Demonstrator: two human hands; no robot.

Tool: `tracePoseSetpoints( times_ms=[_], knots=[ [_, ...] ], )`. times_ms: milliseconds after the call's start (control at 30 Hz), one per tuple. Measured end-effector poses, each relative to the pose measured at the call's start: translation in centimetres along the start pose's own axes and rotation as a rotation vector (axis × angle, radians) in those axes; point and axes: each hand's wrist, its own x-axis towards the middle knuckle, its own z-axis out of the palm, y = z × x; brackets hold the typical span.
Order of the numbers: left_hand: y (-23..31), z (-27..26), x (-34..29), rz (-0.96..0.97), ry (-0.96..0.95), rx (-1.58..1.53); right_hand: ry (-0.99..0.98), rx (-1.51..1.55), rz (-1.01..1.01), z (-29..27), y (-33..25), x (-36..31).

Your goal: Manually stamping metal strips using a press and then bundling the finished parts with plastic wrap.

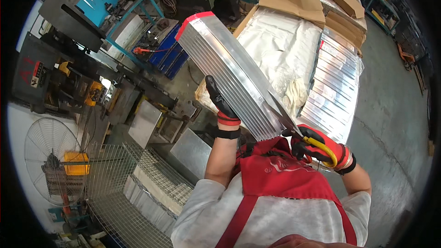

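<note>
A long silver finned metal profile is tilted in front of my chest, red along its far end. My left hand, in a black and red glove, grips it by its ribbed side. In my right hand, gloved alike, is a pair of shears with a yellow handle. Their dark pointed blades are apart and lie over the near part of the profile. Whether the blades touch the metal I cannot tell. My right fingers are partly hidden behind the handle.
Beyond the profile, a large box lined with white sheeting holds a row of similar silver profiles. A cream cloth or glove lies on the sheeting. To the left stand a wire cage, a fan and a dark machine.
</note>
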Motion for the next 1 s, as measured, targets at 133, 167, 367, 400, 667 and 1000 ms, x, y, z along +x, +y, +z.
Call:
tracePoseSetpoints(
  times_ms=[133,167,367,400,667,1000],
  knots=[
    [-0.4,-0.3,-0.3,-0.015,-0.087,-0.101,0.084,-0.126,-0.036,1.1,0.0,0.3],
    [-0.5,-0.6,-0.3,-0.018,-0.087,-0.103,0.087,-0.179,-0.076,1.3,-0.1,0.6],
    [-1.4,-1.7,-0.2,-0.045,0.002,-0.146,0.172,-0.213,-0.041,2.1,0.0,0.6],
    [-1.6,-1.8,-0.3,-0.047,0.005,-0.148,0.188,-0.11,0.004,2.2,0.0,0.5],
    [-2.1,-2.7,-0.3,-0.128,-0.033,-0.147,0.173,-0.002,-0.059,2.8,0.5,0.5],
    [-2.4,-2.3,-0.4,-0.191,-0.114,-0.233,0.185,-0.057,-0.045,2.6,-0.2,0.9]
  ],
)
